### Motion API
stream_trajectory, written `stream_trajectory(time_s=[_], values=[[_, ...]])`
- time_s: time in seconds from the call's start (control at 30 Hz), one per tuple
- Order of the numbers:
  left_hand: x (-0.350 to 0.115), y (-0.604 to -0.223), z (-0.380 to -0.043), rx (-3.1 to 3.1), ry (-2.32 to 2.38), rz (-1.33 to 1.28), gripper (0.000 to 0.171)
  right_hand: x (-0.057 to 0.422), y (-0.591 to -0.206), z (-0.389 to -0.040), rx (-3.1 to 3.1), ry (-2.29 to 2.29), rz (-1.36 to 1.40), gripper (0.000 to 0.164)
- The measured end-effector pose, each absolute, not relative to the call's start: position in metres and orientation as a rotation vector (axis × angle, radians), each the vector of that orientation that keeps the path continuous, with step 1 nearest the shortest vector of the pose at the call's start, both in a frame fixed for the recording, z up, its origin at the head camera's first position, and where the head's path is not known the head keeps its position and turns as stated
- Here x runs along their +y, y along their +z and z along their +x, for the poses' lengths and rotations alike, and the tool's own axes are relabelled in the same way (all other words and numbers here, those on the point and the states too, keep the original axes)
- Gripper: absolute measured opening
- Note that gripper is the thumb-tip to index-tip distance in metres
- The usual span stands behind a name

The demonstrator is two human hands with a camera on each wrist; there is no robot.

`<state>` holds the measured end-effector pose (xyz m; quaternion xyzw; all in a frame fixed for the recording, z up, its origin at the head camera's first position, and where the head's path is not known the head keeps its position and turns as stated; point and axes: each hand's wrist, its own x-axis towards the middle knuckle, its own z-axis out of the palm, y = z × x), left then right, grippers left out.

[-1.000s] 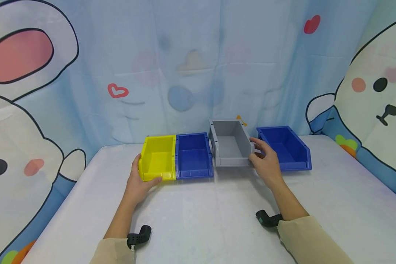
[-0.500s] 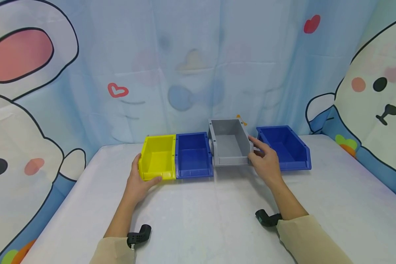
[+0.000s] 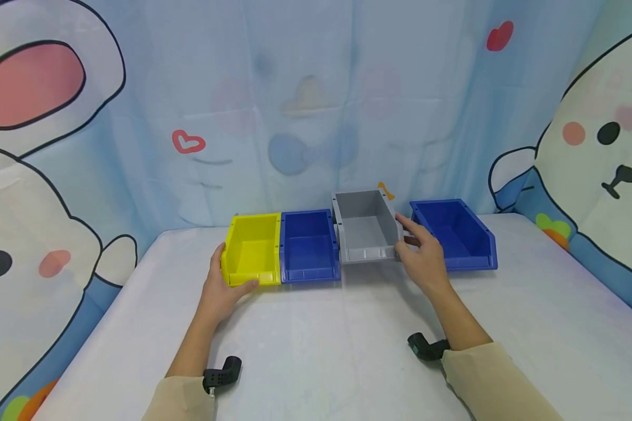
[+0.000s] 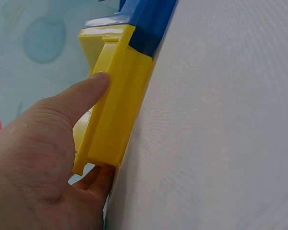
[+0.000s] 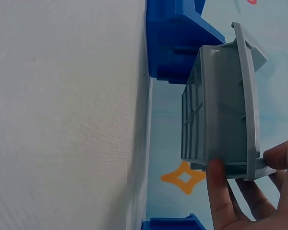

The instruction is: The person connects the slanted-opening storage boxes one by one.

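Observation:
A yellow storage bin point(image 3: 253, 278) and a blue storage bin point(image 3: 311, 275) stand side by side on the table, touching. My left hand point(image 3: 221, 292) grips the yellow bin, its thumb point(image 4: 98, 84) on the front and its other fingers at the left side. To the right of the blue bin, a grey storage bin point(image 3: 368, 255) is held raised off the table. My right hand point(image 3: 423, 257) pinches its right side near the front corner; the right wrist view shows a gap beneath it. The grey bin's left side is close to the blue bin, and contact there is unclear.
Another blue bin point(image 3: 469, 262) stands right of my right hand, apart from the others. The table point(image 3: 316, 351) has a white cloth, and a printed curtain point(image 3: 305, 117) hangs just behind the bins. Each wrist wears a black camera point(image 3: 223, 374).
The grey bin has shifted very slightly left with my right hand, and its front lip appears a little more tilted. My left hand and the other bins stay in place.

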<state>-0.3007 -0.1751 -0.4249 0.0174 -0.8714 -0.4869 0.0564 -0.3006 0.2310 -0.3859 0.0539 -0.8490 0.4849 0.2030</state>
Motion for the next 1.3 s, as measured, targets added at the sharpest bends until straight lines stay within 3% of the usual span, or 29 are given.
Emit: stream_trajectory(time_s=[1.3], values=[[-0.176, -0.426, -0.303, -2.635, -1.486, 0.058, 0.115, 0.216, -0.374, -0.303, -2.425, 1.095, 0.180, 0.060]])
